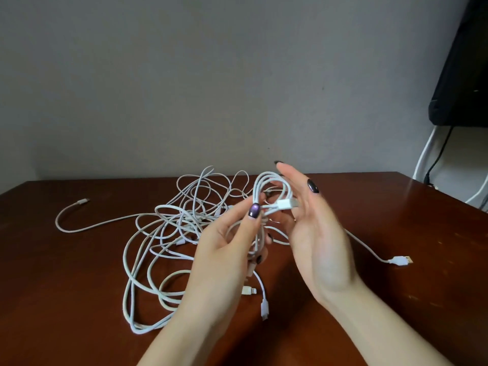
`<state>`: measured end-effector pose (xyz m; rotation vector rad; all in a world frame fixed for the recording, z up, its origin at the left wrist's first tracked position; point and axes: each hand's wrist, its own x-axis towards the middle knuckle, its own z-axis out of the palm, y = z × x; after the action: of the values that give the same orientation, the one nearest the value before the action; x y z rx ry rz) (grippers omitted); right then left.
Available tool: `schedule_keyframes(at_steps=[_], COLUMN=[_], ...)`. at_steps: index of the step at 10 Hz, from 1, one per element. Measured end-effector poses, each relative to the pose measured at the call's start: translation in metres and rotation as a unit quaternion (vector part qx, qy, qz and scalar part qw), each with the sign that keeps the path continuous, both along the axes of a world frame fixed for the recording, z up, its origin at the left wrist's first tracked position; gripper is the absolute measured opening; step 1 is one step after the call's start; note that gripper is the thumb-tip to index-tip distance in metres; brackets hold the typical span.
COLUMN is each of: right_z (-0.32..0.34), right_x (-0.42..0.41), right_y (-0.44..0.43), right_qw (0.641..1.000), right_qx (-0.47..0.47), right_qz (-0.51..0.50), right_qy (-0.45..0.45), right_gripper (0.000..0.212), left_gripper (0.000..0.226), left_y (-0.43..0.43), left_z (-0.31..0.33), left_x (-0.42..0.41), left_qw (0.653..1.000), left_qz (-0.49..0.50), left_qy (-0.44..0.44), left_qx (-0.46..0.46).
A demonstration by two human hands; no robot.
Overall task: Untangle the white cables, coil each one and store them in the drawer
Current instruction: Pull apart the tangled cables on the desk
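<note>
A tangle of white cables (pixel 169 233) lies spread over the left and middle of the brown table (pixel 396 247). Above it my left hand (pixel 229 249) grips a small coiled white cable (pixel 272 186), thumb pressed on the loops. The coil's white plug (pixel 286 204) sticks out to the right. My right hand (pixel 314 233) stands palm-in beside the coil with straight fingers, touching the plug end. Loose ends with connectors hang below my left hand (pixel 264 310). No drawer is in view.
One cable end with a USB plug (pixel 400 260) lies on the table at the right. Another connector (pixel 82 201) lies at the far left. A grey wall runs behind the table. A black object (pixel 459 75) and wall cords (pixel 427 159) are at the upper right.
</note>
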<state>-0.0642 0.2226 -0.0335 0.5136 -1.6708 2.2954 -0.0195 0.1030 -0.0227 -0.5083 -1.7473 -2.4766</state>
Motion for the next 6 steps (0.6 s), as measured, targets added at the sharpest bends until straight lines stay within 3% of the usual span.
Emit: schedule_keyframes(at_steps=[1, 2, 3, 4, 6], right_z=[0.013, 0.008, 0.008, 0.008, 0.012], right_x=[0.012, 0.023, 0.023, 0.018, 0.02], right_y=[0.0, 0.001, 0.002, 0.007, 0.009], right_qw=[0.999, 0.996, 0.995, 0.993, 0.994], right_qx=[0.044, 0.075, 0.066, 0.051, -0.002], right_qz=[0.031, -0.007, -0.066, -0.108, -0.105], right_qy=[0.001, 0.052, 0.028, -0.008, -0.038], right_gripper=[0.05, 0.046, 0.033, 0.021, 0.034], left_gripper=[0.02, 0.022, 0.033, 0.035, 0.032], left_y=[-0.004, -0.007, -0.007, -0.011, -0.018], left_z=[0.001, -0.003, -0.005, -0.001, 0.001], left_x=[-0.003, -0.005, -0.006, -0.007, -0.016], left_qw=[1.0, 0.999, 0.999, 0.997, 0.989], left_qz=[0.019, 0.013, -0.017, -0.053, -0.107], left_qy=[-0.007, -0.002, -0.022, -0.057, -0.103], left_qx=[0.001, -0.032, -0.046, 0.007, 0.029])
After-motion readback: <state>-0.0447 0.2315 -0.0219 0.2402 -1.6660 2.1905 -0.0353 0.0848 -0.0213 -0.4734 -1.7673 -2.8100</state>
